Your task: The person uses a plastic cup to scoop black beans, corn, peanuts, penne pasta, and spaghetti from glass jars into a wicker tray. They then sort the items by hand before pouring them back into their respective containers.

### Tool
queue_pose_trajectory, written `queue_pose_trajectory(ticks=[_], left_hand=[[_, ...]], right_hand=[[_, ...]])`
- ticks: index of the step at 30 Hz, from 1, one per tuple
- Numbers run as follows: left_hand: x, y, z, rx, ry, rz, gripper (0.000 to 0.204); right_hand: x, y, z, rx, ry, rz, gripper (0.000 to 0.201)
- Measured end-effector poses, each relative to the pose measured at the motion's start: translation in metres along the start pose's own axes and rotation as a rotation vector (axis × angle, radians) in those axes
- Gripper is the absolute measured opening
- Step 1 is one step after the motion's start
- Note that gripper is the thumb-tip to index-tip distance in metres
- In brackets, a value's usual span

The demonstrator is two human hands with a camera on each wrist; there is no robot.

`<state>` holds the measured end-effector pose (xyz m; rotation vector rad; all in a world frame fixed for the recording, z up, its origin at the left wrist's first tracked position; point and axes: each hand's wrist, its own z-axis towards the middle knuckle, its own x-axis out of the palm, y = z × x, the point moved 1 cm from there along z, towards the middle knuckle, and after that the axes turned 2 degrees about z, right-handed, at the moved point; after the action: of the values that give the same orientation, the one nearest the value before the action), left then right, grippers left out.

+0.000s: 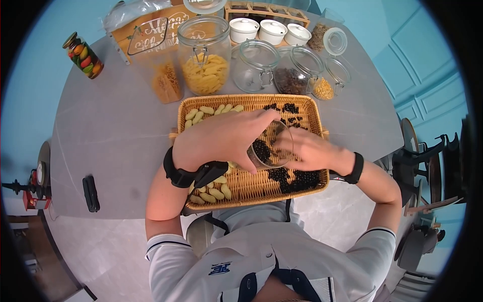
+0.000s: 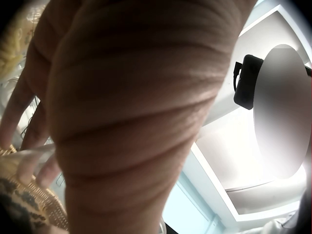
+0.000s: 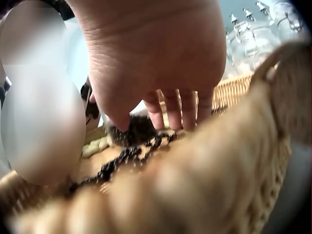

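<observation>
My left hand [image 1: 221,137] grips a clear cup-like container [image 1: 272,160], tipped on its side over the wicker basket [image 1: 251,204], its mouth facing right. Black beans [image 1: 260,150] lie inside it. At the mouth is my right hand [image 1: 317,151], blurred in the head view; the right wrist view shows its fingers [image 3: 187,109] stretched downward, slightly apart, above the beans. More black beans [image 1: 304,181] are spread over the basket's right side. Unshelled peanuts [image 1: 216,194] lie along its left side, partly hidden by my left forearm.
Behind the basket stand a jar of penne pasta [image 1: 205,73], a tall clear container [image 1: 163,80], an open glass jar [image 1: 254,70] and a jar of dark pieces [image 1: 291,80]. White lidded pots [image 1: 273,32] stand farther back. A black object [image 1: 90,193] lies at the table's left.
</observation>
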<state>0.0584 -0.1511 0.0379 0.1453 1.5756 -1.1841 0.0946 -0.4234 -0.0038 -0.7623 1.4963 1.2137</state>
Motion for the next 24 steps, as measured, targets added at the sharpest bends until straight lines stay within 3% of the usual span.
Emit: queue_pose_trajectory(ticks=[5,11,17,20,24], left_hand=[[0.000,0.000,-0.001,-0.008,-0.008,-0.006,0.101],[0.001,0.001,0.000,-0.013,0.003,-0.007,0.100],[0.001,0.000,0.000,-0.029,0.013,-0.010,0.101],[0.001,-0.001,0.000,-0.031,0.012,-0.009,0.101],[0.002,-0.001,0.000,-0.039,0.009,-0.014,0.102]], right_hand=[[0.005,0.018,0.008,-0.202,0.171,-0.179,0.055],[0.027,0.013,0.003,-0.306,0.177,-0.334,0.036],[0.043,0.007,0.003,-0.315,0.107,-0.332,0.024],[0.043,0.008,0.002,-0.445,-0.058,-0.434,0.024],[0.045,0.010,-0.006,-0.408,-0.021,-0.470,0.021]])
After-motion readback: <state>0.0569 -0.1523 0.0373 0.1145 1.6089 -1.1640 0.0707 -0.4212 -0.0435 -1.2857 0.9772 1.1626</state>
